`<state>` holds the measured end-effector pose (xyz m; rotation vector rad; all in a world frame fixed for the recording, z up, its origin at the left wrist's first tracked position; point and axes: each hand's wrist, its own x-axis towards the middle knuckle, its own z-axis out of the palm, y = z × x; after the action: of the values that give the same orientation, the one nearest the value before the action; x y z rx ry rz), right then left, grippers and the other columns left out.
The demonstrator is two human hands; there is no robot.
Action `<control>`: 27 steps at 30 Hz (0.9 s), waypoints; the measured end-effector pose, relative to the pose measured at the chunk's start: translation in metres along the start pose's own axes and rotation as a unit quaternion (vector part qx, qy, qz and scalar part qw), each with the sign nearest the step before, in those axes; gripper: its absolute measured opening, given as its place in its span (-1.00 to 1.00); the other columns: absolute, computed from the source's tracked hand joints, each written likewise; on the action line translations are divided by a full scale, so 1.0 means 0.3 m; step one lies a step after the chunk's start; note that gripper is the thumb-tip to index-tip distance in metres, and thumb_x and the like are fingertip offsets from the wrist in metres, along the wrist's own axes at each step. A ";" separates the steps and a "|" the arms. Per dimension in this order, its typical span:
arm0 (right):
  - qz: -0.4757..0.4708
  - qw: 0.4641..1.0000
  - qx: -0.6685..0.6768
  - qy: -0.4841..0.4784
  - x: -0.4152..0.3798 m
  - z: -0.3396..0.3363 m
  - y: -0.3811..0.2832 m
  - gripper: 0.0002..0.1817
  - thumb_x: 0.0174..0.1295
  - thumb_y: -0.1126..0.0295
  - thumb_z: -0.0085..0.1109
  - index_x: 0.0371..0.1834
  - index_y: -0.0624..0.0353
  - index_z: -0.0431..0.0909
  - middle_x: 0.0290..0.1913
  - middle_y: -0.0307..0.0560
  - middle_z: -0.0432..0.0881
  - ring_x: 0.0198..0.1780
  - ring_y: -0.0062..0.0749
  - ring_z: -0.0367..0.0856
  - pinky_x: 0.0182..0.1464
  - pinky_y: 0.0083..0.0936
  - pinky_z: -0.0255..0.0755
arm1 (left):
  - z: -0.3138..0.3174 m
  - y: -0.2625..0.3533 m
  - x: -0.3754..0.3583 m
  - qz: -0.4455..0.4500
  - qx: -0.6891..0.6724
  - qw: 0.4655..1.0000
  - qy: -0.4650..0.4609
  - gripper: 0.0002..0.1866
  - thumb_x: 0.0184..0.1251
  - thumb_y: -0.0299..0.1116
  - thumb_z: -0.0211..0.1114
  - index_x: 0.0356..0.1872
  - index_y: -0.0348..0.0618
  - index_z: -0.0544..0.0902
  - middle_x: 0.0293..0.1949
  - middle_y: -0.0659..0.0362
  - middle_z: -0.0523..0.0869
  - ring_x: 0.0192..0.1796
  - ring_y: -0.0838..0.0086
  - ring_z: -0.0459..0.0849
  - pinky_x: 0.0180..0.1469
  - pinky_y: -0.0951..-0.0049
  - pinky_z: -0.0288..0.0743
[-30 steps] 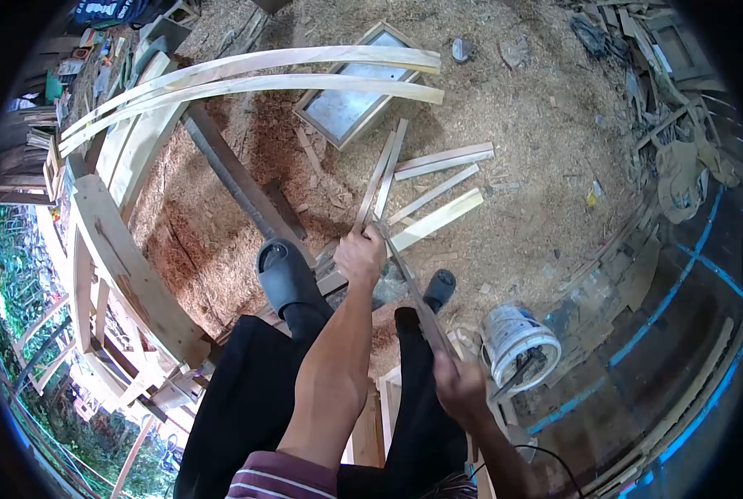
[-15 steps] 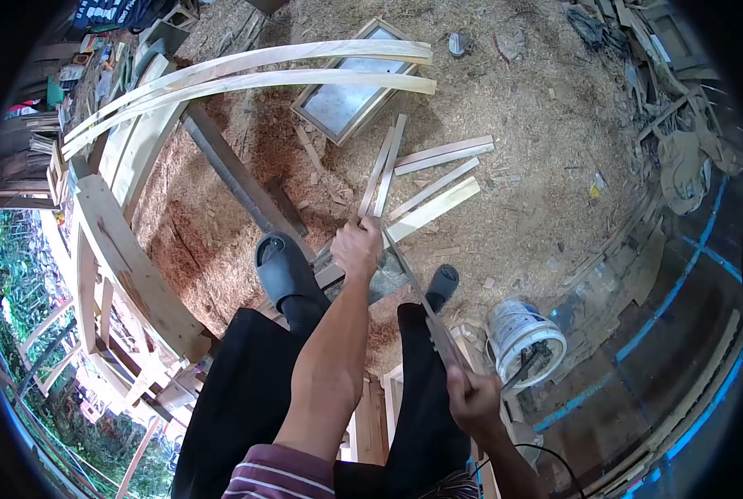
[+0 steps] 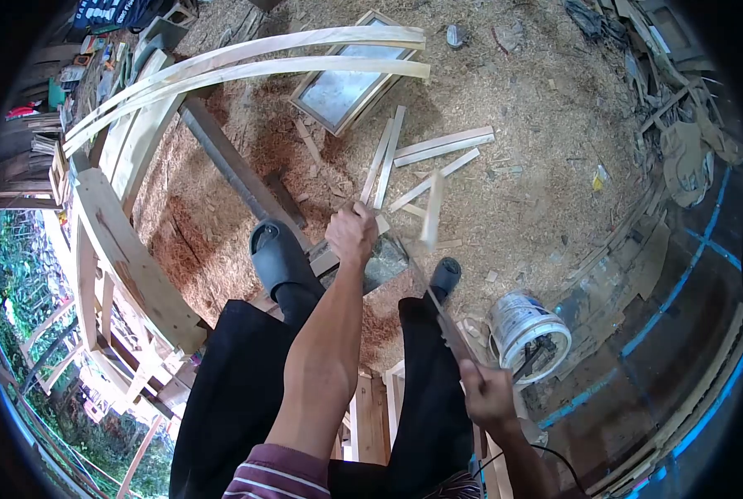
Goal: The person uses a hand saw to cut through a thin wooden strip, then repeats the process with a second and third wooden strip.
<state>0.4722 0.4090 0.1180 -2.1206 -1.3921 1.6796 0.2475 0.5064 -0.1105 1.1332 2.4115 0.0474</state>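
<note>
My right hand (image 3: 488,392), at the lower right, is wrapped round the handle of a handsaw. The thin saw blade (image 3: 443,314) slants up and left toward my left hand (image 3: 352,234), its far tip hard to make out. My left hand is closed over a strip of wood, whose pale end (image 3: 382,224) shows just right of the fingers; the rest is mostly hidden. Below it lies a grey block (image 3: 385,264) between my feet. A short pale wood piece (image 3: 432,213), slightly blurred, is tilted steeply, apart from the held strip.
Several wood strips (image 3: 443,145) lie on the sawdust-covered floor ahead. Beyond them is a framed panel (image 3: 338,96) under two long curved slats (image 3: 246,62). A white bucket (image 3: 538,341) stands right of my leg. Thick timbers (image 3: 130,258) rise at left.
The pale wood piece has come apart from the strip under my left hand and swung from a slant to nearly upright. My right hand and the saw have shifted slightly right.
</note>
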 end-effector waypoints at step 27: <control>-0.162 0.982 0.098 0.029 0.758 0.403 0.028 -0.65 0.05 0.14 0.32 -0.32 0.25 0.67 -0.51 0.11 0.64 -0.40 -0.13 0.66 -0.32 -0.35 0.44 | -0.025 0.022 -0.011 0.001 -0.028 0.999 0.022 -0.55 0.21 -0.12 -0.06 -0.41 -0.22 0.72 -0.36 -0.20 0.69 -0.23 -0.04 0.69 -0.09 0.12 0.54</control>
<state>0.3730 0.5088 -0.0979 -1.7166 -1.4003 1.5426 0.2507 0.5095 -0.1010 1.1199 2.4310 0.1414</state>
